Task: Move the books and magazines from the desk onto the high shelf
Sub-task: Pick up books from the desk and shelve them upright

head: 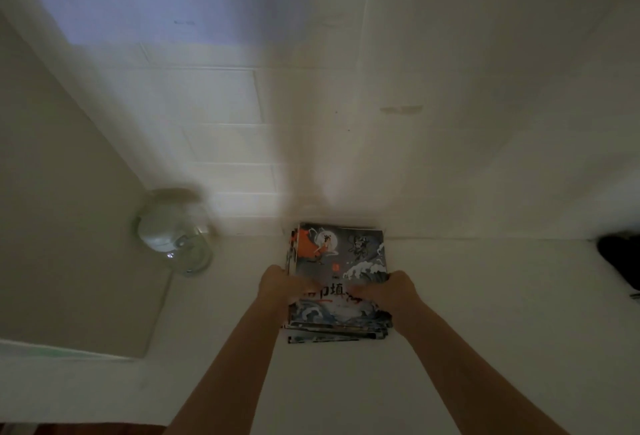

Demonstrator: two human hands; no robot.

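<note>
Grey-blue book stack [337,282], top cover reading "填", gripped by left hand [282,284] and right hand [393,290].

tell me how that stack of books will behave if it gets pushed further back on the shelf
The stack of books is probably fairly heavy, being several volumes deep. The lower edges sit staggered, so the books may slide over each other rather than move as one block. The left hand and right hand gripping both sides should keep it together. The covers look glossy, so likely slippery.
</note>
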